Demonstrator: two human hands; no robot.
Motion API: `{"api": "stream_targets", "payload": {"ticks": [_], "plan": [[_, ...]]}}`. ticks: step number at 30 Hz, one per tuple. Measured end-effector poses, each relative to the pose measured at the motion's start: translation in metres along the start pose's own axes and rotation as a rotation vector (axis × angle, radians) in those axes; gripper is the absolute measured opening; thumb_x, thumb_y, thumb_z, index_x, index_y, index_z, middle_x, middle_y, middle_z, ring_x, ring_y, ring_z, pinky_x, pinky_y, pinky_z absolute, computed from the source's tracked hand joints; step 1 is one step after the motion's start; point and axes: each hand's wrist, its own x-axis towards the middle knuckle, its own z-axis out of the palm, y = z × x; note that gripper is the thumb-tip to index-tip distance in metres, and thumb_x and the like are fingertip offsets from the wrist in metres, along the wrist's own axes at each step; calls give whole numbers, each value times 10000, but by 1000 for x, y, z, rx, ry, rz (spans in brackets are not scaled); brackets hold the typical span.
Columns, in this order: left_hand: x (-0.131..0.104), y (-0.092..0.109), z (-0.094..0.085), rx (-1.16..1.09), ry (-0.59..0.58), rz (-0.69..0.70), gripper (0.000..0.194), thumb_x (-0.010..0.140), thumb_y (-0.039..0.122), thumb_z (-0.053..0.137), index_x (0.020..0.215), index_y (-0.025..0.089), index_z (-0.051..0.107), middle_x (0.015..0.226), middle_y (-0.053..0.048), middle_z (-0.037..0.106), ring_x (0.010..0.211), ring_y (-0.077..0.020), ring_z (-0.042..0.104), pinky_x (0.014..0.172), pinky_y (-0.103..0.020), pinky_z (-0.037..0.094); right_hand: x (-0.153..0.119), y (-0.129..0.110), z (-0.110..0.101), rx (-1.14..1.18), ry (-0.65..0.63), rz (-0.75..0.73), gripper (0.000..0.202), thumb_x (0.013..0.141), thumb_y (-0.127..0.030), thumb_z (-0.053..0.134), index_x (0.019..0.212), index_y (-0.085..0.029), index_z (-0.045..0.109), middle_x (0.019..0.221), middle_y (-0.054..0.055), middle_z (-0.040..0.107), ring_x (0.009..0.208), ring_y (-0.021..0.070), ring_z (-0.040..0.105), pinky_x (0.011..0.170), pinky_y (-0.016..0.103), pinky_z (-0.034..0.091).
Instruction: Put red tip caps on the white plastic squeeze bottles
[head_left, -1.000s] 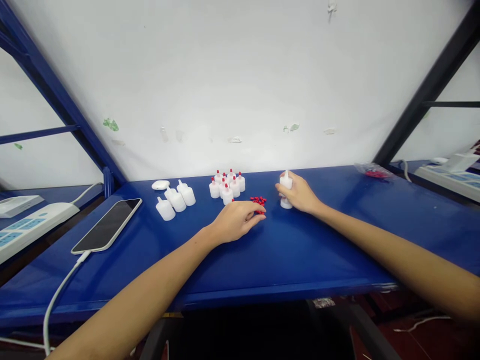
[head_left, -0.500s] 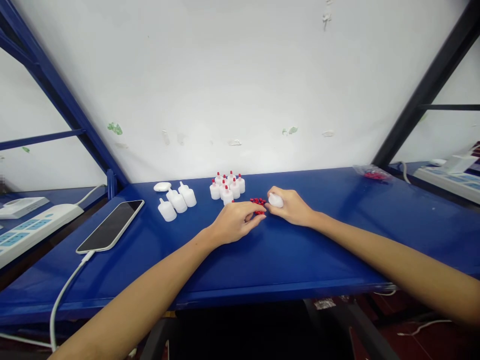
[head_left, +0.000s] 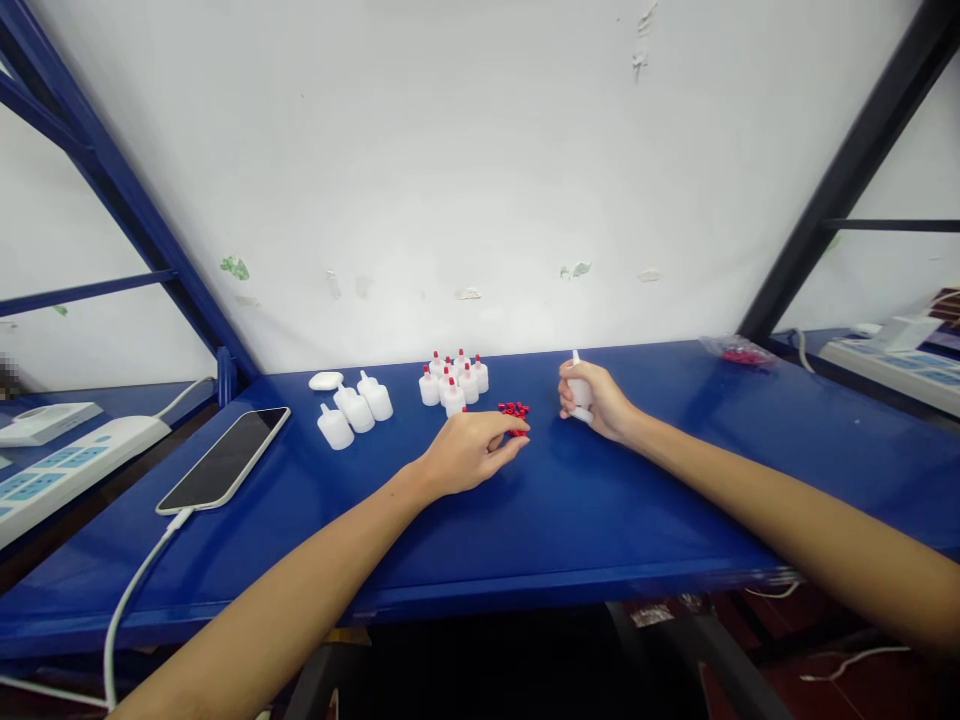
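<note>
Your right hand (head_left: 600, 398) wraps around a white bottle (head_left: 580, 388), its bare nozzle pointing up, likely to leave the tip free. Your left hand (head_left: 469, 450) has thumb and fingertips at the loose red caps (head_left: 514, 409) on the table (head_left: 600, 520); I can't tell if it pinches one. Capped bottles (head_left: 453, 396) stand apart from bare-nozzled ones (head_left: 354, 410), presumably for sorting.

Bare left hand (head_left: 471, 450), bare right hand (head_left: 609, 405), slim bare forearms (head_left: 727, 485), small left-wrist spot (head_left: 391, 493)
</note>
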Motion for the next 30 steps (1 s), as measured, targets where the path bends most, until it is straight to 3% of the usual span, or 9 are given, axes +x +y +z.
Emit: {"api": "stream_targets", "payload": {"ticks": [3, 9, 13, 17, 22, 30], "plan": [[0, 2, 0, 9, 0, 26, 261, 969, 328, 520, 1071, 158, 689, 643, 15, 603, 581, -97, 520, 583, -218, 385, -4, -7, 0, 107, 38, 103, 263, 808, -468, 550, 746, -218, 496, 517, -43, 462, 433, 118, 418, 431, 294, 493], [1, 9, 0, 17, -37, 79, 234, 968, 303, 528, 1065, 154, 681, 780, -24, 683, 668, -113, 604, 630, -225, 446, -8, -15, 11, 154, 38, 126, 148, 826, -375, 531, 852, -233, 495, 584, -46, 494, 425, 113, 428, 376, 225, 356], [2, 15, 2, -41, -134, 145, 224, 983, 295, 503, 1069, 167, 666, 1091, -66, 714, 946, -150, 672, 821, -251, 517, -12, -19, 30, 161, -3, 93, 179, 841, -397, 544, 928, -252, 486, 622, -46, 527, 486, 123, 479, 466, 241, 410], [3, 18, 7, -60, -117, 175, 222, 985, 300, 497, 1054, 179, 670, 1329, -78, 620, 1142, -191, 626, 984, -312, 497, -16, -17, 49, 202, -113, 64, 222, 824, -426, 595, 883, -234, 499, 642, -35, 554, 555, 119, 505, 516, 226, 403], [4, 18, 6, -76, -101, 129, 227, 977, 293, 503, 1033, 156, 674, 1124, -94, 679, 1025, -186, 648, 925, -304, 524, -19, -16, 60, 267, -99, 20, 243, 818, -436, 629, 850, -220, 523, 615, -37, 546, 558, 116, 494, 539, 231, 408], [2, 13, 6, -128, -117, 41, 223, 966, 278, 518, 1042, 152, 685, 1102, -100, 655, 1004, -193, 630, 905, -313, 511, -21, -12, 66, 280, -96, -18, 345, 768, -506, 704, 889, -234, 529, 682, -40, 573, 599, 124, 526, 551, 237, 441]]}}
